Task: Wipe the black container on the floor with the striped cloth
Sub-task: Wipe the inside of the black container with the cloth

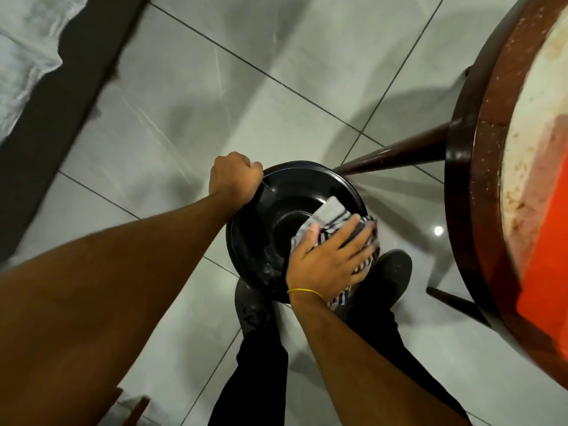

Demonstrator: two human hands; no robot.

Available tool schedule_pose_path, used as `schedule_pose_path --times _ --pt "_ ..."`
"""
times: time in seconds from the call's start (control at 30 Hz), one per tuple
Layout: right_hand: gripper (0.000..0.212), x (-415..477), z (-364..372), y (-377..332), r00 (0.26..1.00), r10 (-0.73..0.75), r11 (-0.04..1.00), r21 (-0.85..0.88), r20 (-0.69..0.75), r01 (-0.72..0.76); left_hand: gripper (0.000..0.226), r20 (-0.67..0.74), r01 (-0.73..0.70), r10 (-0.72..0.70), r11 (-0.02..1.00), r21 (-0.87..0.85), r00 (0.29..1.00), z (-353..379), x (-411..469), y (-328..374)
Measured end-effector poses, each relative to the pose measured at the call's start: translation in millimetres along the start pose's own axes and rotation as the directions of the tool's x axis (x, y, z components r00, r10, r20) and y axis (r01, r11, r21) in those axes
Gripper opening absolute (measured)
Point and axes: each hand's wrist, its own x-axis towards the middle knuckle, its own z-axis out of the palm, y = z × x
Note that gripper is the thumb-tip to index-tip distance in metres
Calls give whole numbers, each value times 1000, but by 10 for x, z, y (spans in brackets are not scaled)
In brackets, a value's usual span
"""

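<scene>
The black container (276, 210), a round glossy basin with a broad rim and a deep well, stood on the grey tiled floor (172, 124) just in front of the person's dark shoes (387, 278), close beside a leg of the round wooden table (479, 186) at the right. The striped cloth (333, 215) lay draped over the container's right side, one grey end reaching down the inner wall and the striped part trailing over the rim toward the shoes. The right hand (330, 259), a yellow band at its wrist, was spread flat on the cloth with fingers wide, pressing it against the rim and upper wall rather than pinching it. The left hand (235, 176) was closed in a tight fist on the far left rim, steadying the container.

By the look of it, the wiping was under way but not finished. The cloth covered only the right portion of the rim and inner slope. Pale smears or wet streaks showed on the near-left inner wall, so that side seemed not yet cleaned; whether they were dirt or reflections could not be told. The bottom of the well shone dark and bare. The left and far rim, and the outside wall, appeared still to be gone over.
</scene>
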Motion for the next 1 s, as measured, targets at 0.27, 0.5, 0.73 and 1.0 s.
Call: schedule_pose_path --times 0.27,0.5,0.73,1.0 --pt "88 233 16 4 483 -846 487 -40 226 872 38 22 -46 45 998 50 999 -2 51 -29" --pt "75 835 -160 -131 -537 -703 -487 235 466 841 42 111 -57 52 997 42 993 -38 91 -55" --pt "73 1235 -149 -382 -938 -75 -851 468 339 237 35 153 -17 12 999 27 988 -71 77 -60" --pt "71 966 -90 -335 -836 -377 -799 317 399 512 34 119 19 -19 1000 0 993 -46 71 1"
